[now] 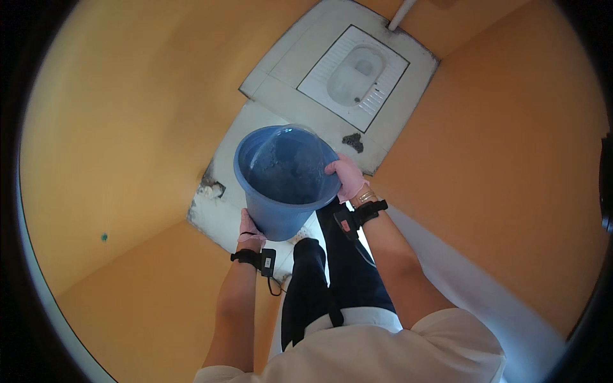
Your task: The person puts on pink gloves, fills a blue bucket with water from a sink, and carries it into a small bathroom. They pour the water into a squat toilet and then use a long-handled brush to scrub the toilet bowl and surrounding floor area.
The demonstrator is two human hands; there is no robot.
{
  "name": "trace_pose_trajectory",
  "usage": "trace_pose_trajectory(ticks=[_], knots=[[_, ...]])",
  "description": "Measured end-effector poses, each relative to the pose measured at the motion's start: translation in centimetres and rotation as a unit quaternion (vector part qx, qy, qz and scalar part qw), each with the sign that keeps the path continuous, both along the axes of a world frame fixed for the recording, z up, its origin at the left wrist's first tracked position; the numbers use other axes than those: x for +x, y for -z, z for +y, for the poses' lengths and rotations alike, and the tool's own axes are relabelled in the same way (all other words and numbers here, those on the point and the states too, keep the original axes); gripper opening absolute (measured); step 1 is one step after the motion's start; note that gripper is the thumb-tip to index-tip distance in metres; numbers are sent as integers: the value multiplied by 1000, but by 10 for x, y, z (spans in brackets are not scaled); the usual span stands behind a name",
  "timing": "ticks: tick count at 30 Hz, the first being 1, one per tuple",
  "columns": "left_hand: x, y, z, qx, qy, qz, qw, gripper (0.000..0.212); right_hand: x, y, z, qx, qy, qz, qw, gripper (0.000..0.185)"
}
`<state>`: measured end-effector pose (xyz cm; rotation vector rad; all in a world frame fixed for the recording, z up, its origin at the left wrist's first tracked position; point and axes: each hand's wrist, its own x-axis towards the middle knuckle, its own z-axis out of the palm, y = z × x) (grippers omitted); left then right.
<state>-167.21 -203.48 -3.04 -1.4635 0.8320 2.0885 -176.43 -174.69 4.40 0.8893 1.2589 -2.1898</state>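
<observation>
A blue plastic bucket [280, 218] is held up in front of me, tilted so that I see into its mouth. Inside is something clear and shiny [287, 165], whose rounded edge rises over the far rim; I cannot tell whether it is water or thin plastic. My right hand [348, 177], in a pink glove, grips the rim on the right with the thumb over it. Low on the bucket's left side, my left hand [250, 229] supports it, also pink-gloved, with its fingers mostly hidden behind and under the wall.
Beyond the bucket a white squat toilet [357, 76] is set in a pale tiled floor [282, 91]. A white pipe [401, 14] stands behind it. Dark damage [353, 142] and a broken hole [214, 190] mark the floor. Orange walls [479, 143] close in on both sides.
</observation>
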Motion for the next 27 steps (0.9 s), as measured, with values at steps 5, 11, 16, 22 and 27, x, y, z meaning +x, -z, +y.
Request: trace_pose_trajectory(ticks=[5, 11, 16, 22, 27], knots=[[-113, 11, 24, -33, 63, -76, 995, 69, -96, 72, 55, 137, -89, 61, 985, 17], [-244, 25, 69, -186, 294, -114, 931, 71, -207, 66, 112, 22, 83, -140, 986, 8], [-355, 67, 41, -292, 522, -29, 801, 63, -270, 112, 147, 189, -9, 64, 980, 11], [-454, -42, 73, -207, 286, 0, 936, 55, -308, 21, 131, 482, -165, 186, 840, 20], [-443, -113, 97, -198, 257, 111, 939, 48, -279, -31, 150, 354, -22, 190, 915, 16]])
